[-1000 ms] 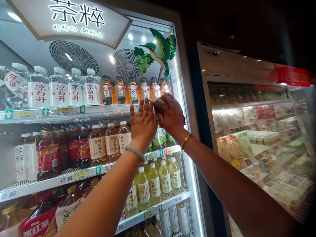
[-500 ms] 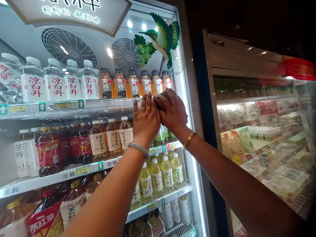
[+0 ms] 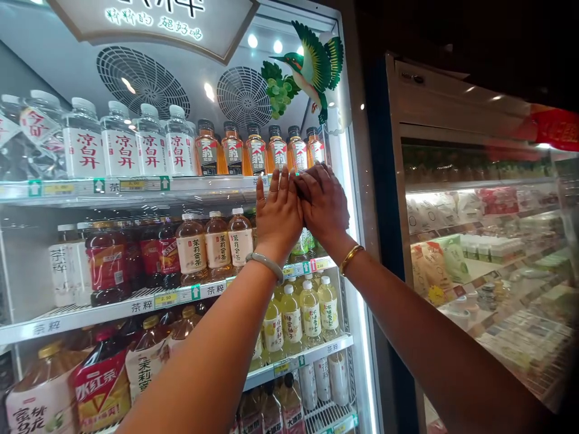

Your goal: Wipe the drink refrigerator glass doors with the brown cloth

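Note:
My left hand [image 3: 278,214] lies flat, fingers up, against the glass front of a lit drinks fridge [image 3: 362,253], at the level of the top shelf's edge. A pale bangle [image 3: 266,265] circles its wrist. My right hand [image 3: 326,205] rests palm-down beside it, its fingers pointing left and touching the left hand's fingers. A gold bangle [image 3: 350,258] is on that wrist. Neither hand visibly holds anything. Just above the hands stands a row of orange bottles [image 3: 256,150]. Both forearms reach up from the lower edge of the view.
Water bottles [image 3: 120,147] fill the top shelf's left. Brown tea bottles [image 3: 217,241] and red-labelled bottles [image 3: 106,265] stand on the middle shelf, yellow drinks [image 3: 292,313] below. A bird sticker [image 3: 312,66] sits at top right. An open chiller [image 3: 474,241] with packaged goods stands to the right.
Both hands have stayed on the glass and drawn closer, the right fingers now against the left hand. The view has shifted a little to the left and down.

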